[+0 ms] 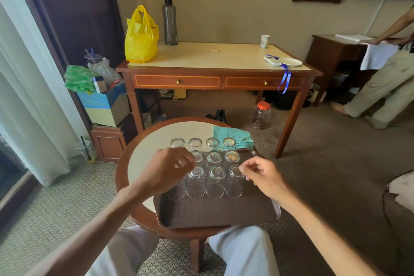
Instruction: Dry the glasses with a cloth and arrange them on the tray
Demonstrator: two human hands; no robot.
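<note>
Left hand (pixel 170 168), right hand (pixel 262 175) curled over upturned glasses (pixel 215 177) on tray (pixel 219 213) — grip unclear, teal cloth (pixel 233 136) behind

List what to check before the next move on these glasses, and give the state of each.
1. Cloth in hand: not ok. The teal cloth lies on the round table beyond the tray; neither hand holds it.
2. Stable standing: ok. The glasses stand upside down in rows.
3. Free to pick: cannot tell. The left hand is curled over the left-side ones and hides what is under it.
4. Grip: cannot tell. The right hand reaches the front right glass, but no clear hold shows.
5. Room on the tray: ok. Its near part is bare.
6. Far row on the tray: cannot tell.
</note>
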